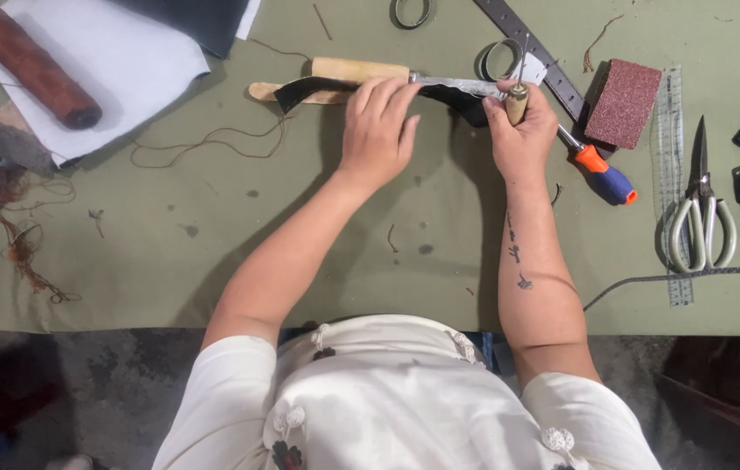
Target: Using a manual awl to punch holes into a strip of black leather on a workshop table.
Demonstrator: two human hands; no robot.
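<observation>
A knife with a pale wooden handle (357, 69) and patterned blade (461, 84) lies across the far middle of the green table. A black leather piece (313, 87) wraps under it, over a flat wooden stick (264, 90). My left hand (379, 126) presses flat on the leather and knife, fingers together. My right hand (522, 130) grips a small awl with a wooden handle (517, 103), its metal point up near the blade tip.
Reddish cylinder (29, 63) on white sheet (117, 61) far left. Sanding block (622, 102), orange-blue screwdriver (603, 171), clear ruler (673, 174), scissors (699, 213), metal rings (499, 59) and dark strap (531, 48) to the right. Brown thread (205, 144) and scraps left. Table's near edge (126, 329).
</observation>
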